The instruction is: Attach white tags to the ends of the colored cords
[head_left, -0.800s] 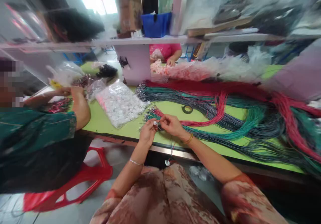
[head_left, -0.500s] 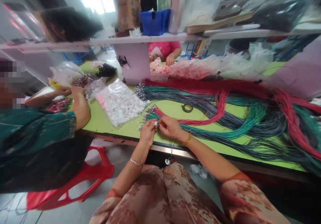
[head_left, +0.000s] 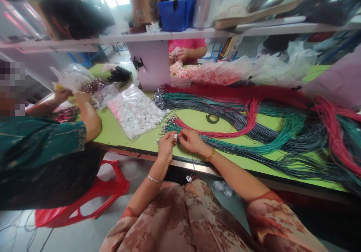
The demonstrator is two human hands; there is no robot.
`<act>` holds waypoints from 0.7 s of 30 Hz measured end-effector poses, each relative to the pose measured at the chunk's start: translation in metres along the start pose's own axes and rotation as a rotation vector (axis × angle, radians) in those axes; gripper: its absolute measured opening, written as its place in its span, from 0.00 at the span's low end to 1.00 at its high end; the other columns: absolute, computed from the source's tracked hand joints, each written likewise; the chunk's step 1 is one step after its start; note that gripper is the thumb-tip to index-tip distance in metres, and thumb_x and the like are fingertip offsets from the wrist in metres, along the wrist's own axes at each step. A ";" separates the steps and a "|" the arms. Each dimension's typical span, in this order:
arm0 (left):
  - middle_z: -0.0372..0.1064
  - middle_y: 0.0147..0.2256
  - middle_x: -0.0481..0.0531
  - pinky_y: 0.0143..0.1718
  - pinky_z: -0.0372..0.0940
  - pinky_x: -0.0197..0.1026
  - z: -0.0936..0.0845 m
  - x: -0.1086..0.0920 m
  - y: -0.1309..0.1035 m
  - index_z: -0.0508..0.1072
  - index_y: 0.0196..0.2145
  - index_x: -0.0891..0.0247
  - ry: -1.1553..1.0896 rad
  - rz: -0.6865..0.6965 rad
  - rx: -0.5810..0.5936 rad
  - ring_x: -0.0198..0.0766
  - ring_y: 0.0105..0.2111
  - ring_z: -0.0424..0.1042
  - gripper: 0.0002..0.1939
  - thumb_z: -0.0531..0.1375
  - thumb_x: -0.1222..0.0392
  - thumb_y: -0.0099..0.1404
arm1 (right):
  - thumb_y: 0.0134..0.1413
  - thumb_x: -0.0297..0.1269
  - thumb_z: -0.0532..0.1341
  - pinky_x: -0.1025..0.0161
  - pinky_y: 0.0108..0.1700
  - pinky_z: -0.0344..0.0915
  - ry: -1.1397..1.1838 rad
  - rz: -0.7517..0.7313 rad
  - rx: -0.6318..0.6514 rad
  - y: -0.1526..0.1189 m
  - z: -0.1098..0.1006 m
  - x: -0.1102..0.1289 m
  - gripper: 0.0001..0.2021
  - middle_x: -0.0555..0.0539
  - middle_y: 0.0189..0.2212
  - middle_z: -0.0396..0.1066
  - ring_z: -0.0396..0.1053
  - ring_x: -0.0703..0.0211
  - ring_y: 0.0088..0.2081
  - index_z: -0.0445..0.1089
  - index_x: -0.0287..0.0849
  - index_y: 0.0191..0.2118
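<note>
The small white piece (head_left: 175,136) sat at the fingertips of the left hand (head_left: 166,145), which was closed on it; the right hand (head_left: 193,141) came up just to its right, fingers bent inward toward it, though whether they pinched a wire could not be made out. The piece lay between the two hands, nearer the left, too small for its long axis to be read. Just beyond the hands were bright metal tips (head_left: 170,122) on thin wires, whose long axis ran off to the right, past the right hand: smooth red strands (head_left: 222,134), glossy green strands (head_left: 255,149) and dull dark strands (head_left: 282,164), loosely curving across the flat lime-green surface (head_left: 194,117). Farther out beyond the right hand lay a ring-shaped roll of dark tape (head_left: 212,119); beyond and left of the left hand, a crinkled clear bag (head_left: 137,113) bulged with blocky white pieces. Below the hands, another white piece (head_left: 188,178) hung on thin wires.
</note>
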State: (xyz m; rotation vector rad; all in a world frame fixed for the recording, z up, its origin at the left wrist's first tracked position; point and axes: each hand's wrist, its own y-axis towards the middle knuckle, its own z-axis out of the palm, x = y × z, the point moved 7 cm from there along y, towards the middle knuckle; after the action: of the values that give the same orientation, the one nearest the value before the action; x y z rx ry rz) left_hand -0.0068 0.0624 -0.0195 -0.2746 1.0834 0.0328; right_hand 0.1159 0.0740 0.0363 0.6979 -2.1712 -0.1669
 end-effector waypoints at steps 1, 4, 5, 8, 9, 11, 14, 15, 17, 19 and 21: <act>0.69 0.24 0.48 0.26 0.55 0.33 -0.001 0.000 -0.002 0.76 0.32 0.67 0.039 0.018 0.001 0.27 0.21 0.61 0.15 0.68 0.56 0.48 | 0.52 0.31 0.55 0.67 0.27 0.50 -0.036 -0.005 -0.001 -0.002 0.001 0.001 0.06 0.50 0.21 0.65 0.58 0.65 0.23 0.63 0.40 0.25; 0.69 0.24 0.48 0.25 0.55 0.33 -0.002 -0.003 -0.008 0.76 0.31 0.67 0.156 0.059 0.017 0.28 0.21 0.61 0.14 0.67 0.55 0.50 | 0.52 0.31 0.55 0.66 0.28 0.50 -0.086 -0.030 0.035 -0.006 0.006 0.003 0.07 0.49 0.21 0.65 0.58 0.64 0.23 0.61 0.41 0.24; 0.69 0.24 0.48 0.25 0.55 0.34 -0.002 -0.004 -0.009 0.76 0.31 0.67 0.181 0.066 0.021 0.28 0.21 0.61 0.13 0.67 0.55 0.50 | 0.52 0.31 0.55 0.66 0.28 0.50 -0.087 -0.039 0.050 -0.007 0.007 0.004 0.07 0.49 0.21 0.65 0.58 0.64 0.23 0.61 0.41 0.24; 0.68 0.23 0.48 0.25 0.55 0.34 -0.002 -0.004 -0.011 0.76 0.31 0.67 0.191 0.067 0.019 0.29 0.21 0.61 0.13 0.66 0.54 0.51 | 0.52 0.32 0.55 0.66 0.27 0.50 -0.046 -0.030 0.046 -0.006 0.006 0.005 0.08 0.49 0.20 0.65 0.57 0.65 0.23 0.60 0.41 0.24; 0.68 0.23 0.48 0.25 0.55 0.34 -0.002 -0.003 -0.010 0.76 0.31 0.67 0.180 0.070 0.015 0.29 0.22 0.61 0.13 0.65 0.54 0.51 | 0.53 0.33 0.55 0.67 0.27 0.49 -0.026 -0.018 0.033 -0.005 0.005 0.005 0.08 0.50 0.20 0.65 0.57 0.65 0.22 0.60 0.41 0.24; 0.67 0.24 0.48 0.25 0.55 0.34 -0.002 -0.001 -0.009 0.75 0.31 0.67 0.165 0.081 0.009 0.29 0.22 0.61 0.13 0.65 0.54 0.52 | 0.53 0.33 0.55 0.67 0.27 0.49 -0.008 0.009 0.014 -0.005 0.004 0.004 0.08 0.50 0.20 0.64 0.56 0.66 0.22 0.60 0.41 0.24; 0.66 0.25 0.48 0.26 0.55 0.34 -0.004 0.002 -0.012 0.73 0.30 0.67 0.197 0.085 0.002 0.29 0.22 0.61 0.13 0.64 0.53 0.54 | 0.53 0.34 0.56 0.67 0.26 0.48 -0.011 0.022 0.063 -0.005 0.006 0.002 0.09 0.51 0.19 0.63 0.54 0.67 0.21 0.61 0.40 0.24; 0.66 0.25 0.49 0.26 0.56 0.35 -0.005 0.001 -0.016 0.73 0.31 0.66 0.228 0.103 -0.008 0.29 0.22 0.61 0.13 0.63 0.53 0.55 | 0.53 0.35 0.56 0.67 0.26 0.49 0.018 0.024 0.112 -0.005 0.007 0.000 0.09 0.51 0.19 0.63 0.54 0.67 0.22 0.62 0.40 0.24; 0.67 0.27 0.50 0.29 0.59 0.36 -0.006 -0.009 -0.033 0.72 0.34 0.65 0.340 0.225 -0.028 0.32 0.25 0.63 0.12 0.59 0.53 0.60 | 0.56 0.37 0.54 0.68 0.27 0.51 0.119 0.034 0.209 -0.001 0.006 -0.002 0.11 0.52 0.20 0.64 0.56 0.66 0.23 0.63 0.39 0.26; 0.69 0.32 0.53 0.34 0.61 0.38 0.005 -0.022 -0.063 0.72 0.37 0.63 0.527 0.469 0.033 0.35 0.31 0.66 0.10 0.55 0.55 0.65 | 0.59 0.39 0.53 0.68 0.29 0.54 0.190 0.034 0.252 0.006 0.001 -0.003 0.12 0.51 0.23 0.66 0.59 0.66 0.25 0.65 0.39 0.28; 0.70 0.35 0.56 0.39 0.63 0.41 0.034 -0.022 -0.104 0.72 0.37 0.63 0.707 0.738 0.336 0.38 0.36 0.68 0.10 0.52 0.58 0.67 | 0.58 0.39 0.54 0.68 0.32 0.56 0.166 0.010 0.271 0.013 0.001 -0.002 0.10 0.50 0.25 0.68 0.61 0.65 0.27 0.67 0.39 0.30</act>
State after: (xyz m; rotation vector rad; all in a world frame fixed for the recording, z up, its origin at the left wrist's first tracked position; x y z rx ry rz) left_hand 0.0295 -0.0280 0.0359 0.4678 1.8189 0.4348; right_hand 0.1106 0.0855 0.0386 0.8218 -2.0557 0.1882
